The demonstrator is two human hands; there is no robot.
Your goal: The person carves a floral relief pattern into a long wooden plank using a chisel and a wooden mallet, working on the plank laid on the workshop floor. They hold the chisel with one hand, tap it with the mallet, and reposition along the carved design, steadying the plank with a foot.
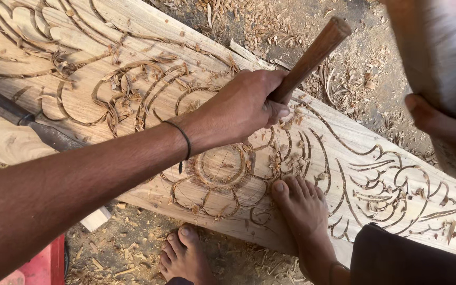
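Clenched around the wooden handle of a chisel (pixel 312 55), my left hand (pixel 241 108) kept the tool tilted, its blade end hidden under my fingers where it met the carved plank (pixel 133 31). A thin dark band sat on that wrist. My right hand (pixel 442 124) was at the frame's right edge, blurred; its grip seemed closed on a pale, blurred mallet (pixel 439 47), though I could not tell that for certain.

One bare foot (pixel 302 211) pressed on the plank's near edge, just below the chisel; the other foot (pixel 183 256) stood on the ground among wood shavings (pixel 354 79). A second chisel (pixel 17 116) lay flat on the plank, well to the left.

By my judgement the work was far along: scrolls and leaf lines were already cut across the plank's whole visible length, with loose chips lying in the grooves. What seemed left was deepening and cleaning around the round flower motif (pixel 220 171) beside the chisel, where the lines looked shallow.
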